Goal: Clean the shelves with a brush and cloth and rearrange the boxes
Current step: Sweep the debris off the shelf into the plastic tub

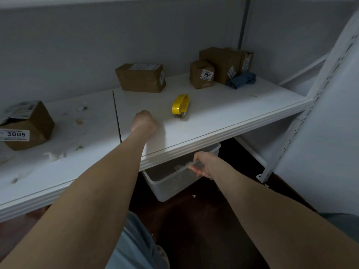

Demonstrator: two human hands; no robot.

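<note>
The rim of a translucent plastic bin (171, 184) under the shelf (223, 113) is gripped by the right hand (204, 165); its contents cannot be made out. The left hand (144, 121) is rested on the shelf with fingers curled under; whether anything is held cannot be told. A yellow brush (180, 105) is located just beside it. A blue cloth (241, 80) lies against the rear boxes (219, 63). A box marked 3005 (25, 127) is positioned far left.

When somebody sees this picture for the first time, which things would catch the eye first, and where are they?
The yellow brush lies bright near the front of the white shelf, with the left hand curled in a fist just left of it. Below the shelf edge the right hand grips the rim of a clear plastic bin. Further back, a brown box marked 2007 stands near a blue cloth.
</note>
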